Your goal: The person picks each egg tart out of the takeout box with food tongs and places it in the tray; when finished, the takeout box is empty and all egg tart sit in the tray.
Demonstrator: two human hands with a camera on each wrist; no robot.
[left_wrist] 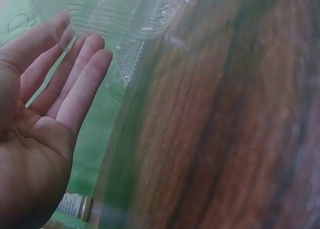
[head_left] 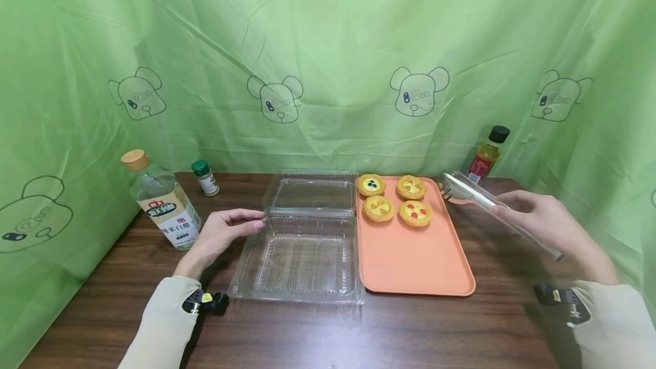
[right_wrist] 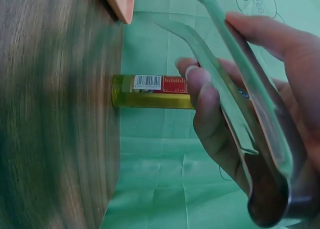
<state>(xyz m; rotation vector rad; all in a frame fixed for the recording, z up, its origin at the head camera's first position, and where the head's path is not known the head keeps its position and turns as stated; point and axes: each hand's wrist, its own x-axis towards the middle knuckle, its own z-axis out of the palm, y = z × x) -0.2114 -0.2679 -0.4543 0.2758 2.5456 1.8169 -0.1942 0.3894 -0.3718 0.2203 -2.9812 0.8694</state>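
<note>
My left hand [head_left: 220, 235] pinches the left edge of a clear plastic clamshell box [head_left: 297, 261], near its hinge. The box stands open, its lid [head_left: 312, 195] folded to the back. In the left wrist view the left hand [left_wrist: 45, 114] has its fingertips at the clear plastic, the other fingers fairly straight. My right hand [head_left: 545, 221] grips metal food tongs [head_left: 504, 212] above the table, right of an orange tray [head_left: 410, 261]. The right wrist view shows the tongs [right_wrist: 257, 99] with their arms apart and nothing between the tips. Several egg tarts [head_left: 378, 208] with different toppings lie on the tray's far half.
A large white vinegar bottle [head_left: 169, 209] and a small green-capped seasoning jar [head_left: 206, 178] stand on the left. At the back right is a black-capped bottle of yellow liquid [head_left: 484, 158]. Green cloth [head_left: 338, 27] hangs around the dark wooden table [head_left: 400, 329].
</note>
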